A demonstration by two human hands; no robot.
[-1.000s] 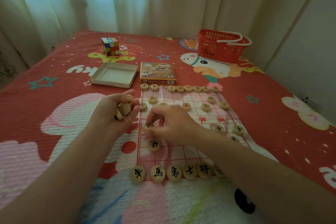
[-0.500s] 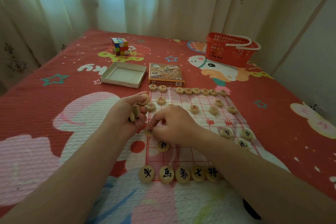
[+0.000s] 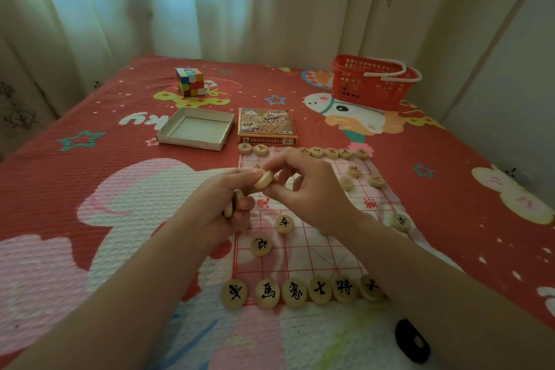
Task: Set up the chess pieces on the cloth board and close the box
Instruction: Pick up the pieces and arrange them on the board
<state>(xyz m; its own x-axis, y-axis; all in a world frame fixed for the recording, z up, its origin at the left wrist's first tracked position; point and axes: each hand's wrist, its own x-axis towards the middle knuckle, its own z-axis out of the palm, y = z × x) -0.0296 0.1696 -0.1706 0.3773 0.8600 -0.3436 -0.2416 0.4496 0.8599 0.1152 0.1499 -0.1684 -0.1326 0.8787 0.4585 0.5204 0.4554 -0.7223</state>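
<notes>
Pieces (image 3: 232, 204) half-hidden in left hand (image 3: 219, 204); held piece's (image 3: 264, 179) face unreadable.

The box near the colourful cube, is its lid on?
No, the box lies open and empty, and its printed lid rests beside it on the bed.

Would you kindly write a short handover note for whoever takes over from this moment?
Left hand: holds spare pieces against the palm and offers one piece at its fingertips.
Right hand: fingers pinching that same piece.
Cloth board: far row and near row look mostly filled; a few middle pieces are set.
Open box tray and printed lid lie apart behind the board.
Left: place the held pieces, then close the box.
</notes>
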